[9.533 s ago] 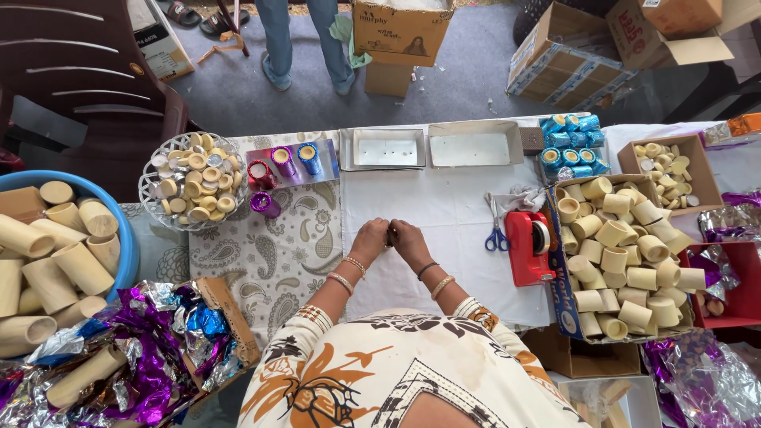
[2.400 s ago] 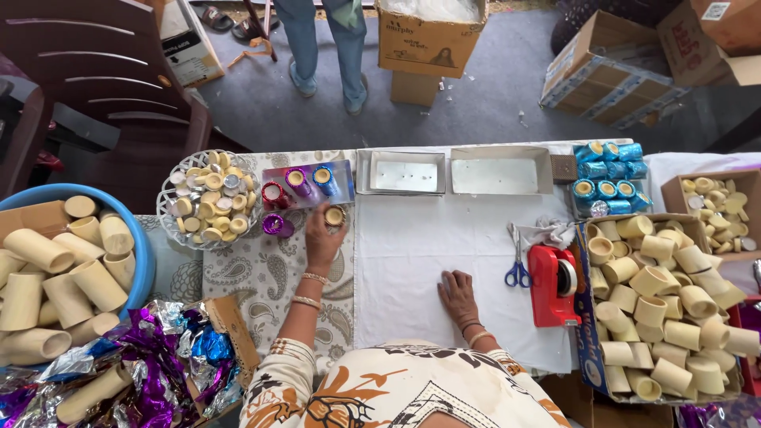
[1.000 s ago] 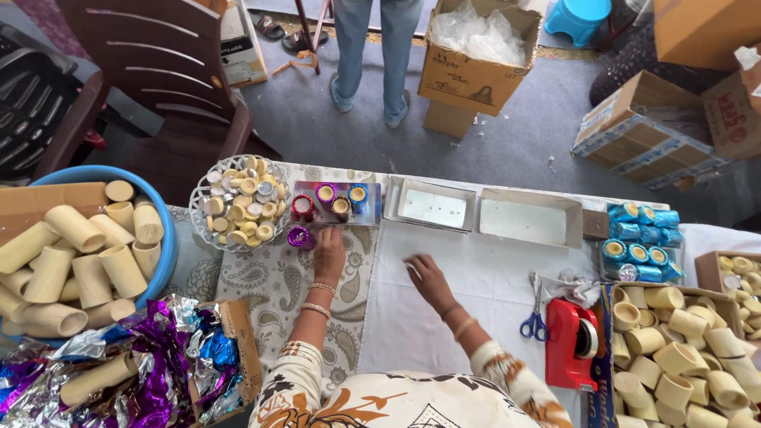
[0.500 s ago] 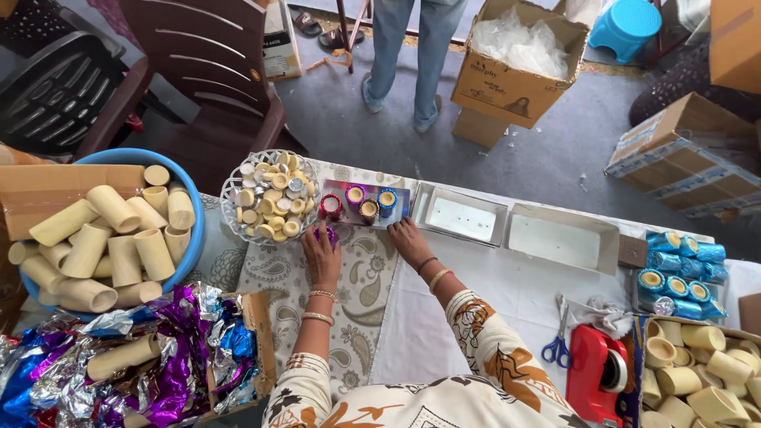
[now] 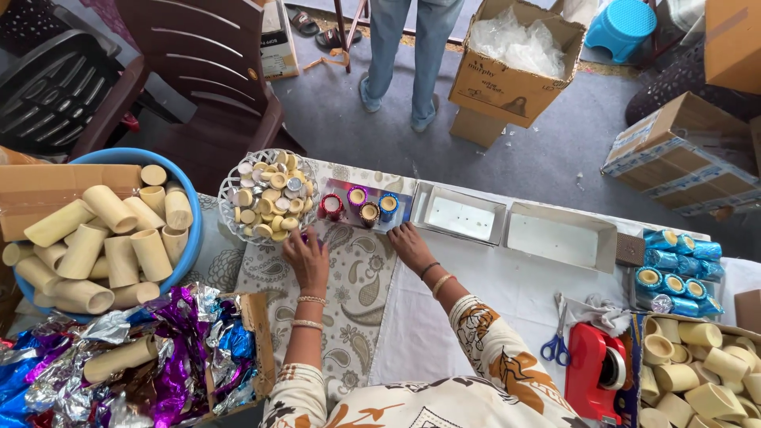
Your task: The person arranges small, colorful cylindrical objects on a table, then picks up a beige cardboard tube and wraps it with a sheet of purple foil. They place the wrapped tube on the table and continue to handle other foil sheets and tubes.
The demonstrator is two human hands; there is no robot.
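My left hand [image 5: 306,255] rests on the patterned cloth [image 5: 349,293], its fingers closed around a small purple foil-wrapped cup [image 5: 310,235] just below a wire basket [image 5: 238,230] of small round discs. My right hand [image 5: 411,242] lies flat with fingers apart, touching the front edge of a small shiny tray [image 5: 400,212]. The tray holds three foil-wrapped cups: red [image 5: 331,207], brown [image 5: 369,213] and blue [image 5: 388,204].
A blue tub [image 5: 193,238] of cardboard tubes and a pile of coloured foil [image 5: 166,357] lie at the left. Two metal trays [image 5: 460,217] [image 5: 561,238], scissors [image 5: 556,345], a red tape dispenser [image 5: 593,372], blue-wrapped cups [image 5: 674,273] and a box of tubes [image 5: 697,368] lie to the right. A person [image 5: 404,47] stands beyond the table among cardboard boxes [image 5: 515,71].
My right hand has moved from the white cloth up and left to the shiny tray's edge. My left hand has closed over the purple cup. The view has swung left.
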